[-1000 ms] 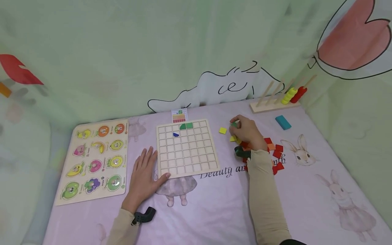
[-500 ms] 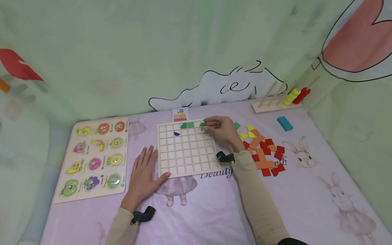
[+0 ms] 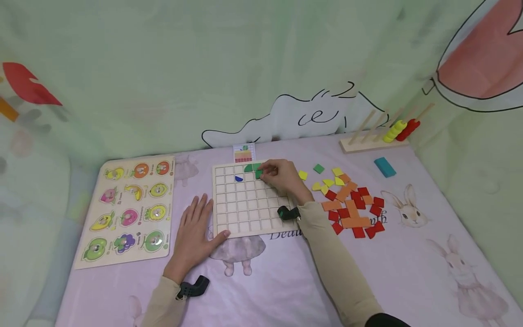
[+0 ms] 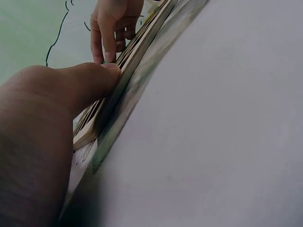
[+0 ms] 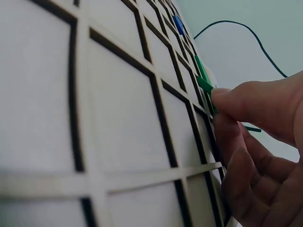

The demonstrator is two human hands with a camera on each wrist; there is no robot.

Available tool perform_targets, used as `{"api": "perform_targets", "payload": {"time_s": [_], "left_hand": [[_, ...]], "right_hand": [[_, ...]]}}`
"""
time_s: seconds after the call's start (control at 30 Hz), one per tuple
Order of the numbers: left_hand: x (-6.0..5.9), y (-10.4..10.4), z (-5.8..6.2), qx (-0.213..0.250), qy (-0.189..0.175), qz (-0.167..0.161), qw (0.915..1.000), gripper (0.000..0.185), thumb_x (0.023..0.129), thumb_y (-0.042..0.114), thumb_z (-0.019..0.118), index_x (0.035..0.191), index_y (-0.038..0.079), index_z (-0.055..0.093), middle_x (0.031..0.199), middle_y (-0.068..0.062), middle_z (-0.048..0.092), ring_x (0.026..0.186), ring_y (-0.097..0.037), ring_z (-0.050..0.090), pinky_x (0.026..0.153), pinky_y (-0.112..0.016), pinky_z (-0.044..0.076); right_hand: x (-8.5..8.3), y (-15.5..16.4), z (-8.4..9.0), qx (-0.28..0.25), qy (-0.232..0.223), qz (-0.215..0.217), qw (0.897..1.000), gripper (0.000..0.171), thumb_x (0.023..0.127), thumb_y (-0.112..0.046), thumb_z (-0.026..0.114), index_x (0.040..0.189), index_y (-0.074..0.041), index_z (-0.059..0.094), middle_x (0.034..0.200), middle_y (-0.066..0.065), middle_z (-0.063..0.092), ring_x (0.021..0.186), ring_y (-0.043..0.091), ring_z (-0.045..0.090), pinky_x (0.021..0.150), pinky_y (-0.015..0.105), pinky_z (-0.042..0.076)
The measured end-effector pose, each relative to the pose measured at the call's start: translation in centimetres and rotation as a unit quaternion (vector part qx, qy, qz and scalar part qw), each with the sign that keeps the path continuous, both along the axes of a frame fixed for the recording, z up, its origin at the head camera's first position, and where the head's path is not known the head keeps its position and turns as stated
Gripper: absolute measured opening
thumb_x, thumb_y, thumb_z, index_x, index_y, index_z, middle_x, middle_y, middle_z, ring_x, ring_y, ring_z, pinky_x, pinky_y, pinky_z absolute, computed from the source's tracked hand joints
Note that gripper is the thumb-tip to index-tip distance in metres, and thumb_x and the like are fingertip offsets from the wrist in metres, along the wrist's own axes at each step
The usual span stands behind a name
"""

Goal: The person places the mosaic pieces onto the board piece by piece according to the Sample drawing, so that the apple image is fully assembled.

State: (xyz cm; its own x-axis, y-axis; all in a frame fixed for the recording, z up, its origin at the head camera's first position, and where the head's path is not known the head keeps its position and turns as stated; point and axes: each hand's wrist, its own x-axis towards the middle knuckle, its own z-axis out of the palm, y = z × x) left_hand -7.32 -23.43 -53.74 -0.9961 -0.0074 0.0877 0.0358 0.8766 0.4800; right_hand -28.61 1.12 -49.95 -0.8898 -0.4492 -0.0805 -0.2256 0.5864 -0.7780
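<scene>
Green tile (image 3: 259, 174) between right-hand fingers (image 3: 270, 171)

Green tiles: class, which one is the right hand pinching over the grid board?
The green tile in the right hand, below the two already placed; another green tile lies off the board.

A grid board (image 3: 249, 200) is lying at the middle of the table (image 3: 286, 281). A fruit puzzle board (image 3: 130, 209) is lying to its left, loose tiles (image 3: 349, 204) to its right, and a small card (image 3: 243, 153) is standing just behind it. A peg rack (image 3: 377, 136) is sitting behind and right of the grid board, a block (image 3: 384, 166) in front of it.
</scene>
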Motion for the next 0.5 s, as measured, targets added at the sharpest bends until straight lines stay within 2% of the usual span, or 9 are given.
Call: {"api": "perform_targets", "payload": {"time_s": [0.23,0.5], "left_hand": [[0.06,0.07,0.07,-0.002,0.001,0.002,1.0,0.102,0.089,0.06,0.072,0.166,0.007,0.032,0.177,-0.013,0.02,0.166,-0.036,0.01,0.13,-0.057,0.011],[0.01,0.03,-0.04,0.001,0.002,0.0,1.0,0.103,0.089,0.061,0.071,0.167,0.007,0.031,0.178,-0.012,0.019,0.166,-0.034,0.008,0.13,-0.057,0.01]], "right_hand": [[0.11,0.19,0.28,0.002,-0.005,-0.011,1.0,0.026,0.098,-0.016,0.075,0.123,-0.01,0.078,0.122,0.011,0.072,0.097,0.025,0.06,0.085,0.036,0.049],[0.18,-0.18,-0.04,-0.006,0.021,-0.029,0.999,0.018,0.095,-0.016,0.078,0.11,-0.006,0.08,0.107,0.013,0.075,0.091,0.025,0.065,0.082,0.035,0.051]]}}
